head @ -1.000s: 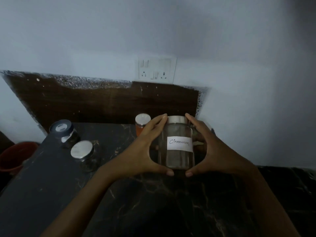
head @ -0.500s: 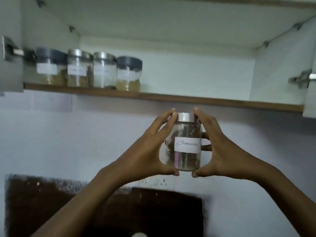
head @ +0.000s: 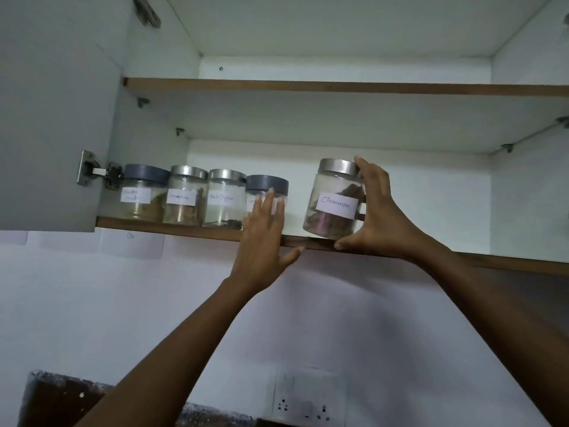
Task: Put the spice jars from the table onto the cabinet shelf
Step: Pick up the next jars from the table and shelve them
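My right hand (head: pixel 380 211) grips a clear jar labelled Cinnamon (head: pixel 334 200) with a silver lid, tilted over the front edge of the lower cabinet shelf (head: pixel 172 228). My left hand (head: pixel 261 238) is flat with straight fingers, its fingertips against a grey-lidded jar (head: pixel 267 189) on the shelf. Left of that jar stand three more labelled jars in a row: a silver-lidded one (head: pixel 225 200), another silver-lidded one (head: pixel 184 198) and a grey-lidded one (head: pixel 142 192).
The open cabinet door (head: pixel 52 118) hangs at the left with its hinge (head: pixel 95 172). An upper shelf (head: pixel 338 86) sits above. The lower shelf runs bare to the right of the Cinnamon jar. A wall socket (head: pixel 308 399) is below.
The Cinnamon jar went from the dark table up to the shelf edge. My left hand let go of it and moved left to the grey-lidded jar; the right hand alone holds it now.
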### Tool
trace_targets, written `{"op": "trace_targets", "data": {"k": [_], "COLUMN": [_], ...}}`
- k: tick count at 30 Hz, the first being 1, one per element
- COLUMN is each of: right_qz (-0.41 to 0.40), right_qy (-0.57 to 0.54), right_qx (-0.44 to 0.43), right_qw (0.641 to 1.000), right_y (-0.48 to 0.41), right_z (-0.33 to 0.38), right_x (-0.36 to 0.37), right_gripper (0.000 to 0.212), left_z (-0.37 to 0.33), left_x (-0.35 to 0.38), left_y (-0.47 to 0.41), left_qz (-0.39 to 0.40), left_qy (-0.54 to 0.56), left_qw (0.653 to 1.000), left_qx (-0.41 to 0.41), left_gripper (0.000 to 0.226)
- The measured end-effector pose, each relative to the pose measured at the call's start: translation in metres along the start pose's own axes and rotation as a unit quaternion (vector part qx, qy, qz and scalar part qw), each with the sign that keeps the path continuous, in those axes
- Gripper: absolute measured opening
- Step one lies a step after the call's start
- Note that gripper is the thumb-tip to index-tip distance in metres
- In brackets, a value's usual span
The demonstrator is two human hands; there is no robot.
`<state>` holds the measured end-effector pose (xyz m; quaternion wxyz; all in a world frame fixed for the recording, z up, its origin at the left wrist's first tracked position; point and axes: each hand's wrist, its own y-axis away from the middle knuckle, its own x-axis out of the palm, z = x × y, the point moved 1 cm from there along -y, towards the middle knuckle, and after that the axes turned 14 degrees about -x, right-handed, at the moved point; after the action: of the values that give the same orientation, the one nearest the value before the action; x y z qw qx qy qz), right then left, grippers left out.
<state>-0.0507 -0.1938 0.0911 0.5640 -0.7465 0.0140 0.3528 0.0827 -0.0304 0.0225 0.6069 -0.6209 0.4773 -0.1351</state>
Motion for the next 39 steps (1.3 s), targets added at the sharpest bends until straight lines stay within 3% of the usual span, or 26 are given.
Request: {"op": "trace_targets", "data": {"k": [3, 7, 14, 21, 25, 33, 39], "right_qz": [0.010, 0.039, 0.079, 0.027, -0.013, -0.048, -0.015], "right_qy": [0.027, 0.048, -0.081, -0.108, -0.112, -0.058, 0.032], "right_qx": [-0.004, 0.002, 0.113, 0.102, 0.098, 0.092, 0.106], "right_qw": [1.000, 0.998, 0.987, 0.989, 0.989, 0.993, 0.994], "right_y": [-0.018, -0.033, -0.039, -0.042, -0.045, -0.057, -0.028], "right_z": [-0.012, -0.028, -0.044, -0.043, -0.043, -0.030, -0.009], "right_x": [0.009, 0.016, 0.020, 0.034, 0.047, 0.067, 0.069], "right_gripper": [0.133, 0.133, 0.127, 0.097, 0.092, 0.097, 0.102], "left_z": [0.013, 0.019, 0.021, 0.023, 0.023, 0.023, 0.017], "left_x": [0.019, 0.026, 0.026, 0.025, 0.026, 0.024, 0.010], "left_y": [0.003, -0.001, -0.003, -0.004, -0.005, -0.010, -0.007], "left_qz": [0.006, -0.010, 0.006, 0.024, 0.025, 0.045, 0.072], "left_qy": [-0.089, -0.093, -0.105, -0.114, -0.116, -0.127, -0.141], "left_qw": [0.996, 0.996, 0.994, 0.993, 0.993, 0.991, 0.987], "left_qx": [-0.021, -0.010, 0.000, -0.001, 0.000, 0.001, 0.011], "left_gripper": [0.102, 0.103, 0.102, 0.103, 0.104, 0.105, 0.106]}}
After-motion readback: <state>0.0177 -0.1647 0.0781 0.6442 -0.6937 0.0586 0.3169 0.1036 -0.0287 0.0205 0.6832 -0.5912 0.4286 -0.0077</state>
